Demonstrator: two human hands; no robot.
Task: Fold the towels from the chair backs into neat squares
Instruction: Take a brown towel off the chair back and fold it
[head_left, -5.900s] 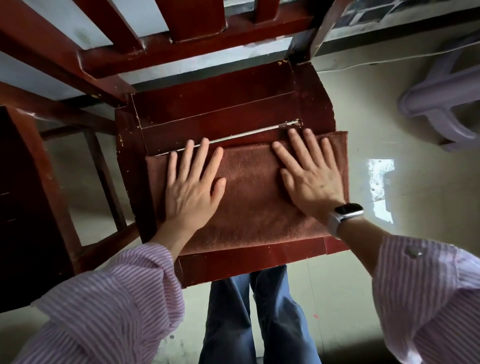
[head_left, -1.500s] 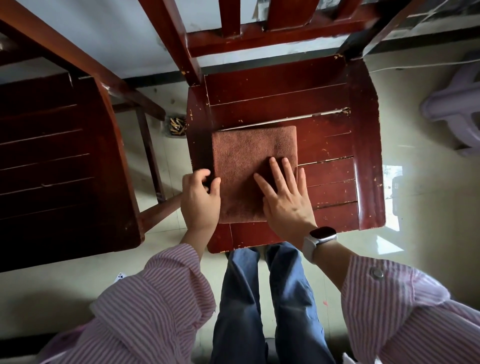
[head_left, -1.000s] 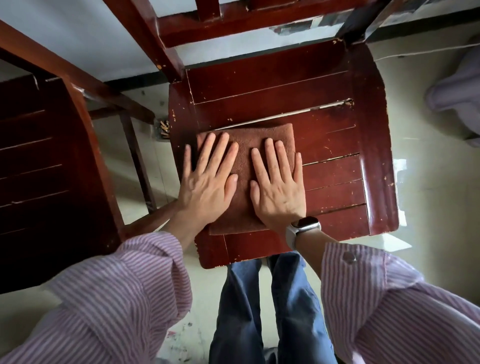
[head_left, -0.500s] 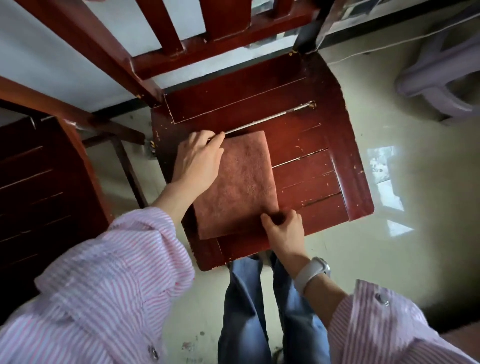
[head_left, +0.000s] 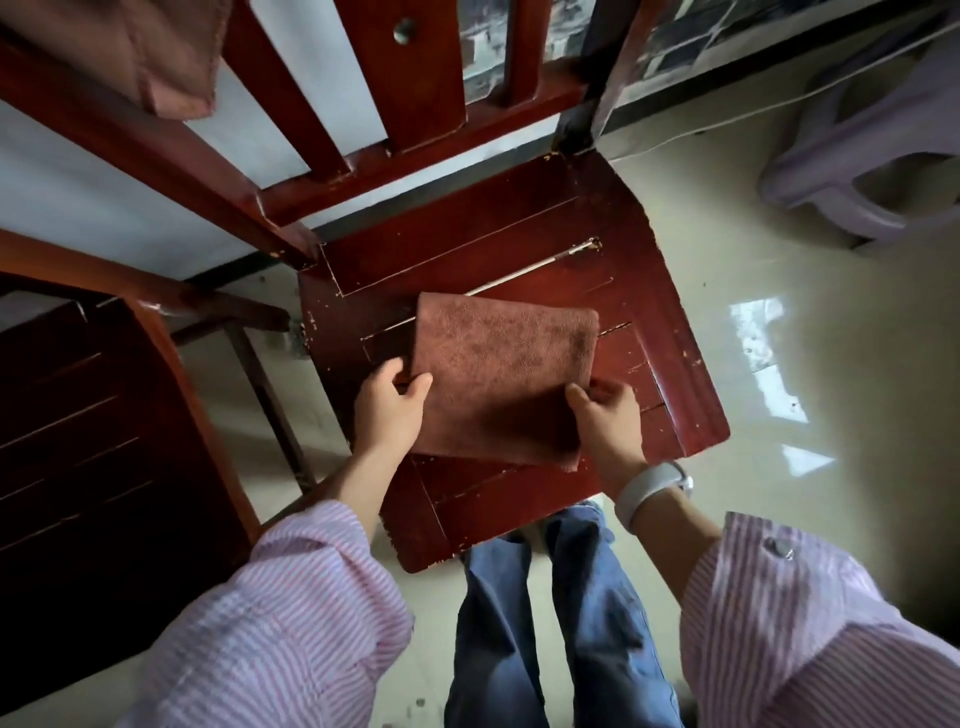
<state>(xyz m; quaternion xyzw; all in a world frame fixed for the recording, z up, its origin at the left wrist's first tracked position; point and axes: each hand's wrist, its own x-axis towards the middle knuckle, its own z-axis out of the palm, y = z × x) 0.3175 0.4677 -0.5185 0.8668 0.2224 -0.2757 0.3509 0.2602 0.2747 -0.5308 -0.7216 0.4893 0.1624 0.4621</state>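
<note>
A brown towel (head_left: 501, 374), folded into a near square, is held just above the red wooden chair seat (head_left: 545, 249). My left hand (head_left: 389, 410) pinches its left edge, thumb on top. My right hand (head_left: 605, 415) grips its right near corner, fingers under the cloth. The towel's near edge lifts off the seat and casts a shadow below. A second brown towel (head_left: 156, 52) hangs over a chair back at the top left, only partly in view.
A second dark red chair seat (head_left: 78, 415) stands at the left, close beside the first. The chair back's slats (head_left: 415, 78) rise behind the seat. A pale purple plastic stool (head_left: 872, 156) sits at the far right on the glossy tiled floor. My legs stand at the seat's front.
The towel has turned and shifted toward the seat's middle. My left hand came off the far corner to the left edge; my right hand moved to the right edge. Both now hold it raised.
</note>
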